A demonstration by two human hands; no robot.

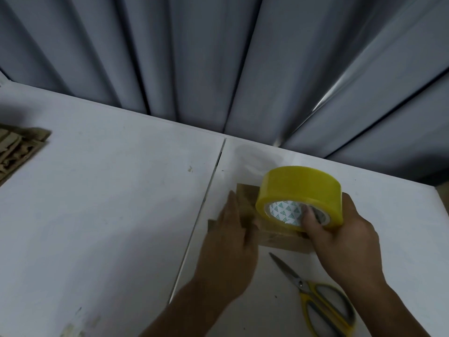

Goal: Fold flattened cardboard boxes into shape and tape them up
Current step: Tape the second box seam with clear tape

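Where tape (301,188) overlaps it, the box (281,243) is hidden.

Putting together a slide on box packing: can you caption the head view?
Right hand holds a yellow tape roll over a cardboard box the left hand steadies, scissors lying nearby.

Box (279,245) mostly hidden behind tape roll (301,186); cardboard stack (19,147) cut off left edge; left hand (230,242) blurred.
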